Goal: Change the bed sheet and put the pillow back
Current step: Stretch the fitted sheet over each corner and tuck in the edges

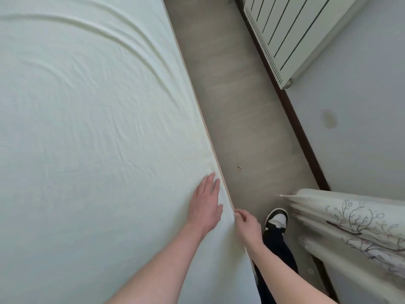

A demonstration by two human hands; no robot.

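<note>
A pale green bed sheet (92, 128) covers the mattress and fills the left of the view, with long curved wrinkles across it. My left hand (206, 205) lies flat with straight fingers on the sheet, close to the bed's right edge. My right hand (246, 224) pinches the sheet's hem at that edge, fingers curled round the fabric where it drops over the side. No pillow is in view.
A narrow strip of grey floor (236, 106) runs between the bed and the wall. A white radiator (291, 34) hangs on the wall at the top right. A patterned curtain (355, 227) bunches at the lower right. My shoe (276, 219) stands on the floor beside the bed.
</note>
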